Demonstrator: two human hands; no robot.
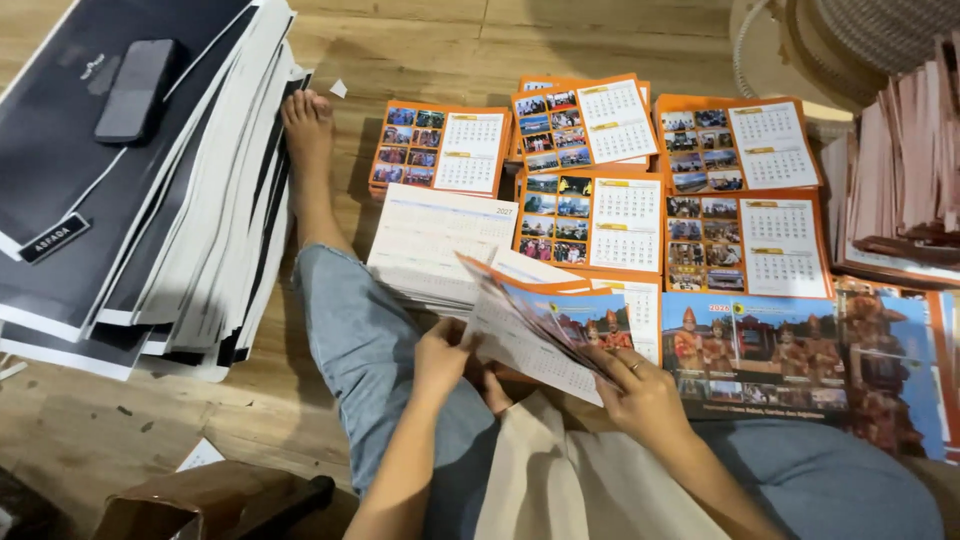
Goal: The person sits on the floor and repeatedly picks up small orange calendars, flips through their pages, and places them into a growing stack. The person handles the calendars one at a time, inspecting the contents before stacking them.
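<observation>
While the person sits on the wooden floor (420, 60) with one leg stretched out, both hands grip a sheaf (535, 325) of calendar sheets over the lap. The left hand (440, 360) pinches its near left edge, fingers curled under and thumb on top. The right hand (645, 395), a ring on one finger, lies with fingers spread along the right edge, pressing the sheets. The sheaf is fanned and tilted, orange-bordered, with a pale date grid on the underside and a photo of figures in red headdresses on top.

Just beyond it lies a white stack (425, 245) of grid pages. Past that, orange stacks (440, 148) lie side by side in rows, each showing small photos beside a month grid. To the right lies a cover stack (760, 350) with costumed figures. No containers hold any of this; everything rests in loose piles. Far left, a tall black-and-white pile (190, 230) carries a phone (135, 90).
</observation>
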